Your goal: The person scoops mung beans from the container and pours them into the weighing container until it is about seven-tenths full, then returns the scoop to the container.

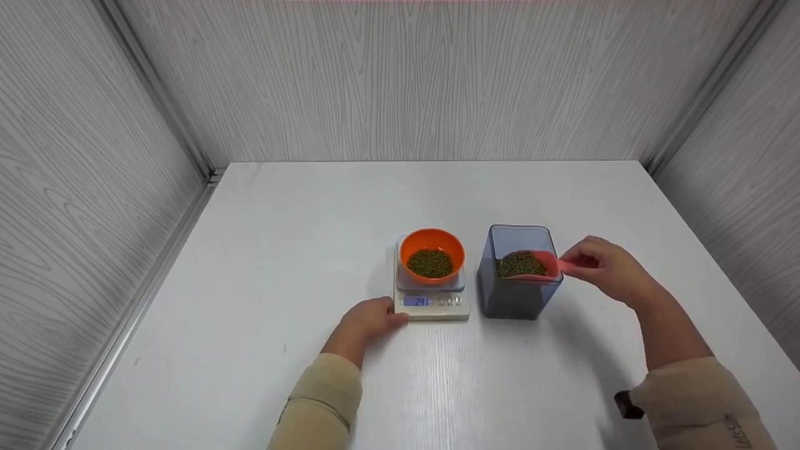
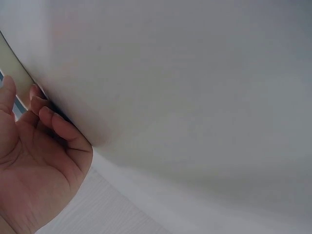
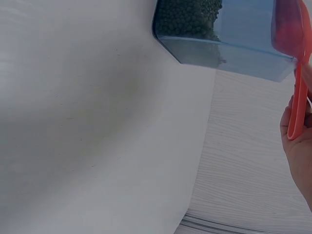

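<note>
An orange bowl (image 1: 432, 249) of green beans (image 1: 429, 263) sits on a small kitchen scale (image 1: 431, 306) whose display is lit. My left hand (image 1: 370, 320) rests against the scale's front left corner, its fingers (image 2: 58, 124) curled against the edge. To the right stands a clear blue container (image 1: 517, 294) holding more beans (image 3: 187, 17). My right hand (image 1: 605, 267) pinches the handle of a red scoop (image 1: 542, 265), which is loaded with beans and held over the container's open top. In the right wrist view the red scoop (image 3: 295, 63) hangs beside the container (image 3: 229, 46).
Everything stands on a white table (image 1: 300, 262) enclosed by grey wood-grain walls at the back and both sides. A metal rail (image 1: 156, 294) runs along the table's left edge.
</note>
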The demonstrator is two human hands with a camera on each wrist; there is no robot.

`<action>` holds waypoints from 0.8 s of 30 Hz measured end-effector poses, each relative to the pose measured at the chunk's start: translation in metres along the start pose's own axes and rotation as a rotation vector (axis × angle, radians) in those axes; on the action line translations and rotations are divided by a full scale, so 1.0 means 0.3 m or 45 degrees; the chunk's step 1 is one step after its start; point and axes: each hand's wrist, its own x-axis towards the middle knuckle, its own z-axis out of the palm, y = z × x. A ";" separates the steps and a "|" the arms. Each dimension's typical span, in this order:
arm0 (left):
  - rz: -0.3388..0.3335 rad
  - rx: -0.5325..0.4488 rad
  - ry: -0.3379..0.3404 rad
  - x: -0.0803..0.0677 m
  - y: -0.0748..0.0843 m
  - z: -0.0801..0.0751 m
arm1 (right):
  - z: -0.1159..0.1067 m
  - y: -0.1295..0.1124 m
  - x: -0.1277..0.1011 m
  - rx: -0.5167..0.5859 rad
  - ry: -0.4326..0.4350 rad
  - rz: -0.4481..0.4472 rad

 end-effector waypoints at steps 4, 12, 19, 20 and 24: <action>-0.003 -0.005 -0.002 0.003 -0.002 0.002 | 0.003 0.008 -0.008 0.026 0.018 0.023; -0.011 -0.010 -0.003 0.008 -0.008 0.006 | 0.016 0.011 -0.013 0.152 -0.041 0.104; -0.016 -0.024 -0.009 0.007 -0.009 0.005 | 0.022 0.011 -0.011 0.139 -0.047 0.141; -0.018 -0.026 -0.011 0.007 -0.008 0.005 | 0.022 0.011 -0.011 0.134 -0.044 0.141; -0.031 -0.036 -0.014 0.007 -0.006 0.006 | 0.021 0.008 -0.012 0.112 -0.026 0.126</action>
